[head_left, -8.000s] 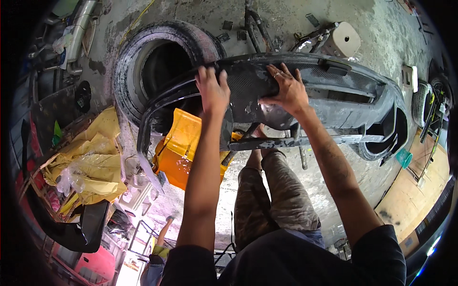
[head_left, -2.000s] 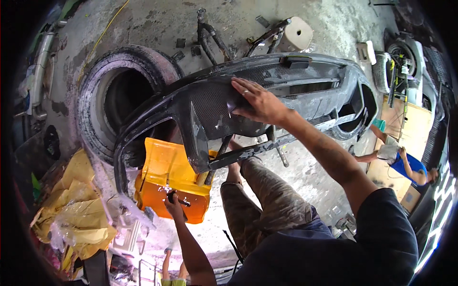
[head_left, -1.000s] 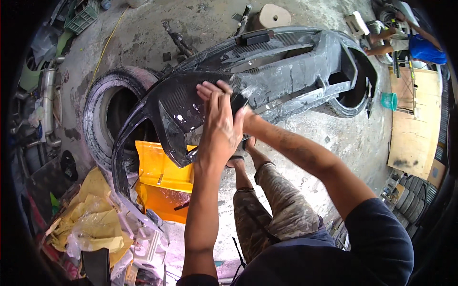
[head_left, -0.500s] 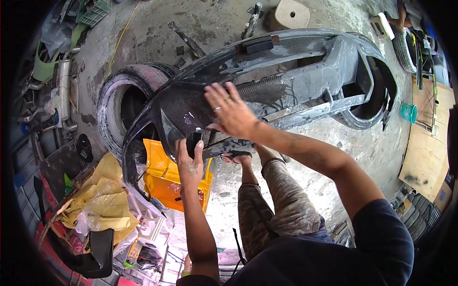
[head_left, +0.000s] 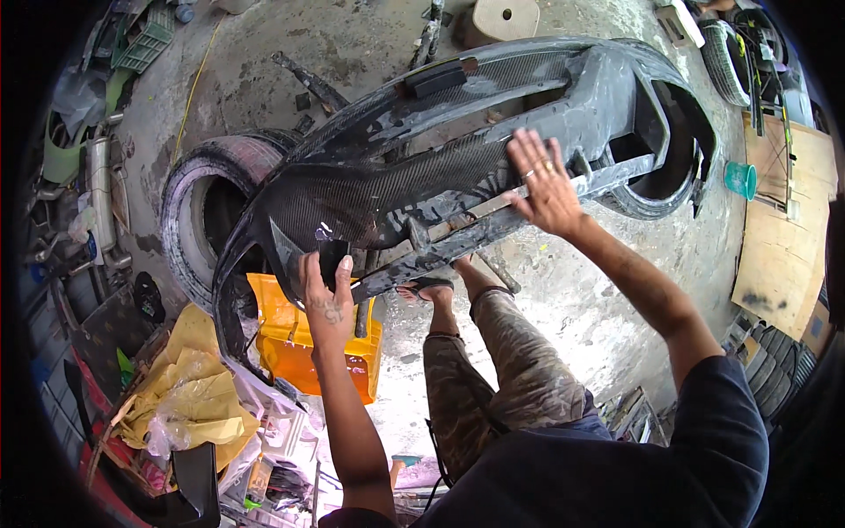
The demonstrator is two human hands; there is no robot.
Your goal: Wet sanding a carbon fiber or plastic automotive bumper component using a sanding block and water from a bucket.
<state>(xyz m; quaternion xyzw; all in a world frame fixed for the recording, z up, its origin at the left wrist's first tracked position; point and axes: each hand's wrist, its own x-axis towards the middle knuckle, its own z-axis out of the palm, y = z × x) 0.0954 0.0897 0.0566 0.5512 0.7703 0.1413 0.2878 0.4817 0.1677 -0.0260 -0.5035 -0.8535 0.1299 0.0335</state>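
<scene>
A large car bumper point(head_left: 378, 189) with a dark carbon-fibre weave and grey patches lies across the tyres. My right hand point(head_left: 547, 189) is spread flat, palm down, over the grey part at its right half, a ring on one finger. At the bumper's left end, my left hand point(head_left: 327, 286) grips a small black block point(head_left: 332, 255) between thumb and fingers. Its far side is hidden by the hand. Another black block point(head_left: 436, 79) rests on the bumper's far edge.
A worn tyre point(head_left: 189, 216) props up the left end, another tyre point(head_left: 656, 195) the right. Below my left hand stands an orange-yellow crate point(head_left: 304, 370). A beige stool point(head_left: 506, 19) is at the far side, a teal bucket point(head_left: 740, 179) to the right. Crumpled brown paper point(head_left: 198, 387) lies lower left.
My right hand has slid to the right along the bumper, from the weave to the grey part. My left hand keeps its place by the left end, still holding the block. The view has shifted slightly.
</scene>
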